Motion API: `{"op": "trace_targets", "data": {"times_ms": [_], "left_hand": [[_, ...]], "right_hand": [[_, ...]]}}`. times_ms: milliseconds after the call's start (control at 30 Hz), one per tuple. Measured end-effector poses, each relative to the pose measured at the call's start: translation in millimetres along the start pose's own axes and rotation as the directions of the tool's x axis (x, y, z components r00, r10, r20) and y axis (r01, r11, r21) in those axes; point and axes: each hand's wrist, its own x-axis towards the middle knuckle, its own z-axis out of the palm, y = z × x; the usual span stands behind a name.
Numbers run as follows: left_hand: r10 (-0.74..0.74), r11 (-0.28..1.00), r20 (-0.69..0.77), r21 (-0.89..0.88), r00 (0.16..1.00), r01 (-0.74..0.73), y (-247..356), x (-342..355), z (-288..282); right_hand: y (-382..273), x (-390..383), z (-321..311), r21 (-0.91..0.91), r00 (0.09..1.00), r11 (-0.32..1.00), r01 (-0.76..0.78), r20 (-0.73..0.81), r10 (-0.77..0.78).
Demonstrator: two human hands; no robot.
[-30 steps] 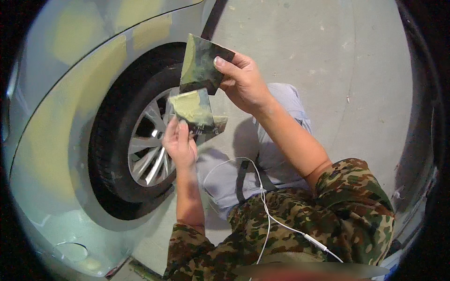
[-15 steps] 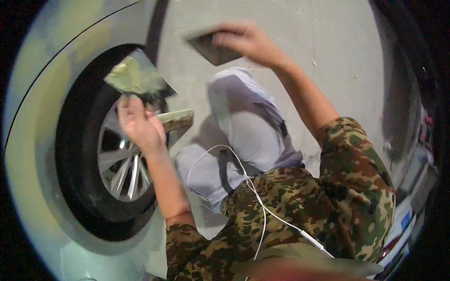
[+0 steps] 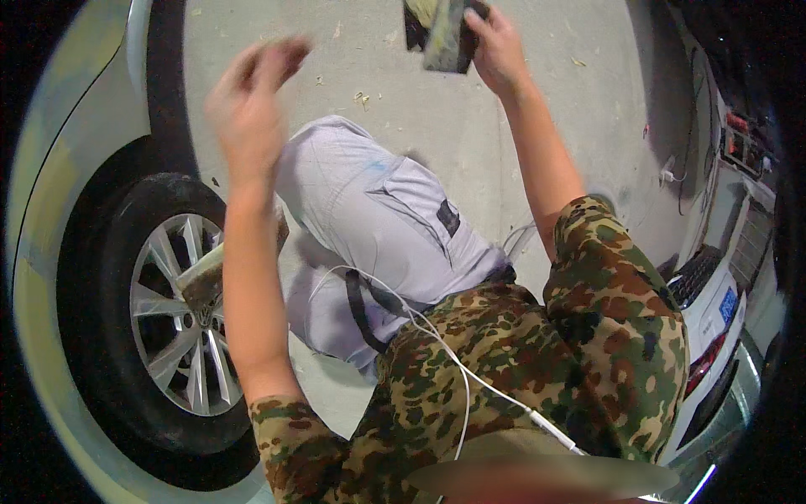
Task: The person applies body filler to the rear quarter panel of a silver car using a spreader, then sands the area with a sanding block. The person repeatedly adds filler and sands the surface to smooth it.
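Observation:
My right hand (image 3: 495,46) at the top centre grips dark flat plates (image 3: 447,42), one smeared with pale yellow-green putty. My left hand (image 3: 256,97) is raised left of them, apart and blurred by motion; whether its fingers hold anything is unclear. Behind my left forearm, a putty-stained flat piece (image 3: 201,277) shows in front of the alloy wheel (image 3: 168,357); its support is hidden. The pale grey car panel (image 3: 63,126) around the tyre has yellowish putty patches.
My bent legs (image 3: 369,227) in grey trousers are over the concrete floor (image 3: 571,126), which has small scraps. A white cable hangs down my front. A white car's rear (image 3: 705,311), a wall socket (image 3: 669,175) and a cluttered red-and-black object (image 3: 737,139) line the right side.
Both hands have moved up and away from the wheel. The putty-covered plate from my left hand now appears among those in my right hand. My view has shifted, lowering the wheel in frame.

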Motion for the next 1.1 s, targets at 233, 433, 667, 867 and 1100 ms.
{"op": "trace_targets", "data": {"times_ms": [233, 433, 667, 867, 1100], "left_hand": [[-0.465, 0.837, -0.583, -0.046, 0.666, 0.545, -85.2, -217.5, -154.4], [-0.690, 0.539, -0.695, -0.305, 0.203, 0.785, -127.1, -372.6, -185.2], [-0.703, 0.630, -0.611, -0.298, 0.364, 0.717, -188.1, -364.6, -187.5], [-0.454, 0.587, -0.769, 0.122, 0.450, 0.800, -213.7, -341.4, -183.5], [-0.007, 0.519, -0.361, 0.796, 0.933, 0.312, -85.0, -317.3, -137.3]], "right_hand": [[134.8, -96.4, -111.9, -0.540, 0.796, 0.620, -0.570, -0.175, 0.579], [215.1, -121.1, -109.7, -0.793, 0.756, 0.493, -0.358, 0.064, 0.652], [205.3, -102.4, -106.7, -0.978, 0.904, 0.202, -0.048, 0.043, 0.425], [120.1, -90.7, -49.5, -0.963, 0.989, 0.243, -0.120, -0.095, 0.112], [-27.8, -78.7, 138.3, -0.701, 0.737, 0.323, 0.636, 0.429, -0.522]]}}
